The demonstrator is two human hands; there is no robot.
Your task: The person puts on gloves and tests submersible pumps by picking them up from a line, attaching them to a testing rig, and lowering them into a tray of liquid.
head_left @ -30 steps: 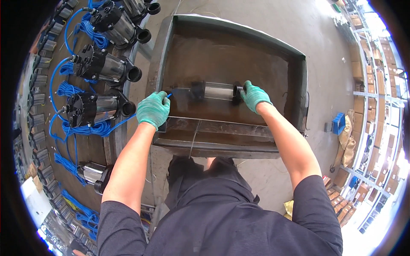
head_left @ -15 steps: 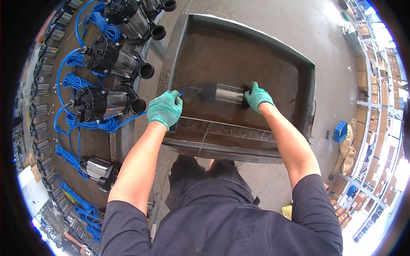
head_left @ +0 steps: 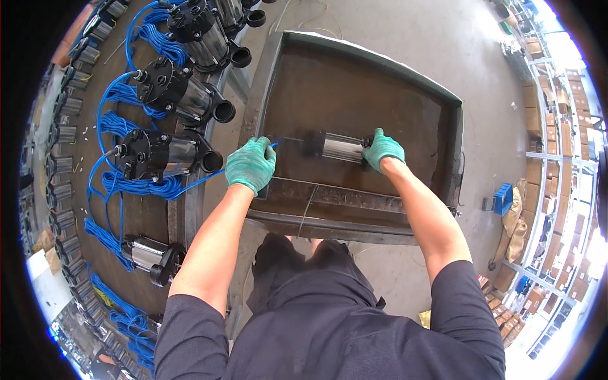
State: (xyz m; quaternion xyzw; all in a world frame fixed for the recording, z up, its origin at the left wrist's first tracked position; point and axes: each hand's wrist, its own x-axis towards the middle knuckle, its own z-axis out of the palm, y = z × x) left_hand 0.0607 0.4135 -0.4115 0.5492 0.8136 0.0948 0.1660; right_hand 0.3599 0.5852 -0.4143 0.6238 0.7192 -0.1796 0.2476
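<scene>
A submersible pump (head_left: 343, 147) with a shiny metal body lies on its side in a metal tank (head_left: 461, 142) of brownish water, its dark end partly under the surface. My right hand (head_left: 384, 151), in a green glove, is closed on the pump's right end. At the tank's left rim my left hand (head_left: 251, 166), also gloved in green, is closed around a blue cable (head_left: 207, 180). The cable runs on to the left and also enters the water toward the pump. Some of my right fingers are hidden behind the glove.
On a bench to the left stand several black-and-silver pumps (head_left: 159, 154) with coils of blue cable (head_left: 149, 185). A smaller pump (head_left: 149, 254) lies nearer me. Shelves with cardboard boxes (head_left: 536, 177) and a blue crate (head_left: 503, 199) are at the right.
The view has shifted slightly, so the bench and tank sit a little lower and further right. Both hands keep their holds; the pump remains in the water.
</scene>
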